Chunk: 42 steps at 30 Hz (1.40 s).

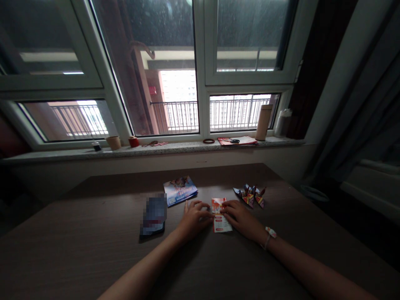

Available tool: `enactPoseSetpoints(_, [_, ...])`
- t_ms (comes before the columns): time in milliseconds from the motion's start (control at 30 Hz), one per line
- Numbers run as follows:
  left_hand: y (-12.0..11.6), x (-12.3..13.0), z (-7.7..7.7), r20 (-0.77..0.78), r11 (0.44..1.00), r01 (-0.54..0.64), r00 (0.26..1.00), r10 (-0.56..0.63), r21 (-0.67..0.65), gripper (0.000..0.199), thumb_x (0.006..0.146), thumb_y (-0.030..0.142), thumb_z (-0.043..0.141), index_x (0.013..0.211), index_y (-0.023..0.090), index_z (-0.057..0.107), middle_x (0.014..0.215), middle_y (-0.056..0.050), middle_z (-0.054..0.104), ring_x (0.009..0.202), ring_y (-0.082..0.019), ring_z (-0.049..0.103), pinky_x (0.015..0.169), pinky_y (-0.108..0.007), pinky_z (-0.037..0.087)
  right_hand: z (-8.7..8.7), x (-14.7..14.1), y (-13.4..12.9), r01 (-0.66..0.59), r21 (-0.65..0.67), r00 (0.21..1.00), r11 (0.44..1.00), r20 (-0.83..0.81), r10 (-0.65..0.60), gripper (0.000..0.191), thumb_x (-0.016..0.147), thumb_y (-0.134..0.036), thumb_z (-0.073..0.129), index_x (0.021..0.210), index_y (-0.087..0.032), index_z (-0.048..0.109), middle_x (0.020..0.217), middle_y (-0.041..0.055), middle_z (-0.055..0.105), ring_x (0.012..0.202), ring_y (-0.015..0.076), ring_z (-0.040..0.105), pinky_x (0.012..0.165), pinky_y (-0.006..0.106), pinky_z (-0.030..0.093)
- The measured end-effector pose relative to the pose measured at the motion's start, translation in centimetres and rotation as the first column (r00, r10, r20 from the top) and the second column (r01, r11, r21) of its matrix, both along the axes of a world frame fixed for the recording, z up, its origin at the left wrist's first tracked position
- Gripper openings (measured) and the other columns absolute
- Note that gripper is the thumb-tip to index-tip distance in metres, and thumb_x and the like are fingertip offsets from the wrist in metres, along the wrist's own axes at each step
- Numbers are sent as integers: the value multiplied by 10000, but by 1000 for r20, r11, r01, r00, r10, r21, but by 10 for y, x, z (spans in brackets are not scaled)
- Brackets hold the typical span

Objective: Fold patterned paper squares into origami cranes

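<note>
The right hand, at three o'clock, partly hides the paper; the left hand is at nine. I can't tell whether either grips.

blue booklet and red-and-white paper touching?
Apart. The head view shows a strip of bare tabletop between the blue booklet's right edge and the red-and-white paper.

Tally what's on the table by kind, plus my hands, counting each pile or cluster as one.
Hands: 2, left hand and right hand
Red-and-white printed paper: 1
Blue printed paper pile: 1
Folded-paper cluster: 1
Dark flat object, blurred out: 1
Total: 6
</note>
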<state>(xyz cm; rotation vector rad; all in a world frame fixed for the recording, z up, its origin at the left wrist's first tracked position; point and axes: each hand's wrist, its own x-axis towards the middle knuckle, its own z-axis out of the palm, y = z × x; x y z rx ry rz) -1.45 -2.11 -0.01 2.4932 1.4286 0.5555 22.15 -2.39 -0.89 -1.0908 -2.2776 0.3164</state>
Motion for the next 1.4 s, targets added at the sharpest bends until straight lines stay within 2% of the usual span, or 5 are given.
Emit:
enactPoseSetpoints(433, [-3,5,2,-29,1000,-18,999,19,16,165,800,416,722,949,350,745,1261,2,630,1276,-336,413,1094,-734,73,-2,-1,2,-2,24,1000,1000,-2,2,228,950,-276,500,1075,-216,681,1199,90,616,1154,216,538,1027,378,424])
enactPoseSetpoints(633, [0,4,-2,-38,1000,24,999,-24,-7,175,799,394,724,961,329,709,1424,17,522,1335,-366,352,1082,-750,72,-3,0,3,-16,42,1000,999,11,15,199,910,-264,561,1058,-217,686,1199,91,618,1149,226,545,1008,375,434])
enactPoseSetpoints(1000, [2,5,3,-20,996,20,1000,-22,-90,259,792,402,719,1045,353,691,1327,23,606,1350,-368,349,1087,-742,4,-4,3,6,-8,-27,1000,1000,-8,8,274,984,-275,431,1093,-221,676,1213,84,617,1156,215,541,1031,385,422])
enactPoseSetpoints(1167, [2,4,6,-32,994,35,999,-39,-102,382,796,473,696,1169,401,652,1325,22,603,1342,-359,358,1109,-711,12,-7,5,10,-20,-28,1000,999,-23,20,259,973,-256,457,1104,-227,678,1222,81,619,1169,213,538,1039,385,422])
enactPoseSetpoints(1400, [2,2,9,-34,991,25,999,-30,-132,378,785,487,700,1153,404,666,1336,21,597,1348,-357,341,1112,-701,7,-10,8,14,-41,-51,999,998,7,42,268,950,-253,499,1163,-240,661,1287,82,591,1225,218,516,1074,396,401])
